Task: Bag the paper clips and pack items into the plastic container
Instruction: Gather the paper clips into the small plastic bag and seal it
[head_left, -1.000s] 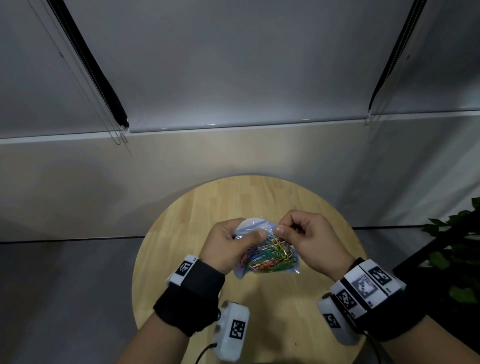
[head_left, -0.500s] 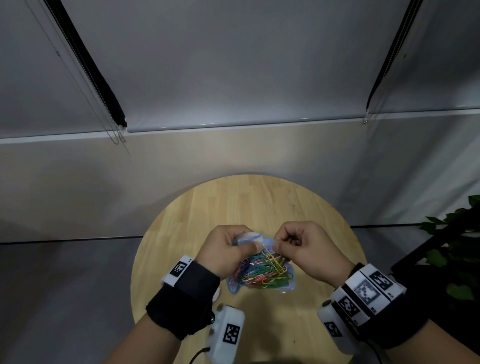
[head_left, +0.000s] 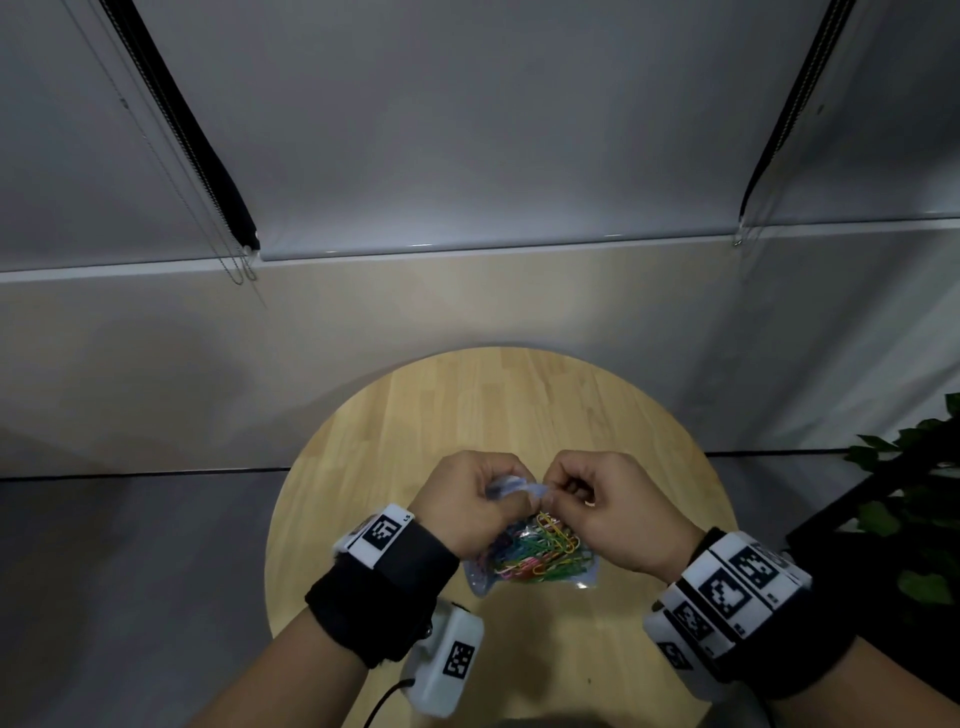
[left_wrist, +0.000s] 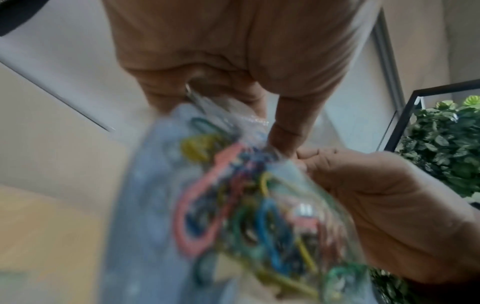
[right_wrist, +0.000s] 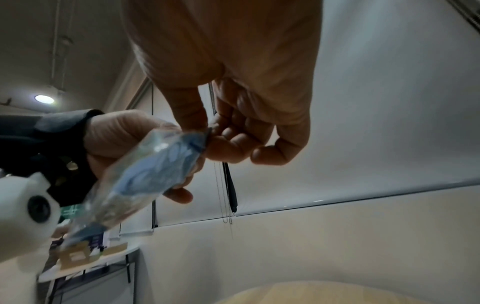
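Observation:
A small clear plastic bag (head_left: 530, 564) full of coloured paper clips (head_left: 540, 551) hangs above the round wooden table (head_left: 519, 405). My left hand (head_left: 470, 501) grips the bag's top edge with curled fingers. My right hand (head_left: 597, 506) pinches the same top edge between thumb and forefinger, close beside the left. The left wrist view shows the bag (left_wrist: 233, 205) blurred, with both thumbs at its mouth. In the right wrist view the bag (right_wrist: 145, 174) runs from my right hand (right_wrist: 210, 133) down past the left palm. No plastic container is in view.
A green plant (head_left: 914, 509) on a black frame stands right of the table. A wall with roller blinds (head_left: 467, 130) rises behind it. The right wrist view shows another table with boxes (right_wrist: 85, 257) far to the left.
Both hands have come closer together at the bag's top edge and moved slightly toward me. The bag now hangs lower beneath the hands.

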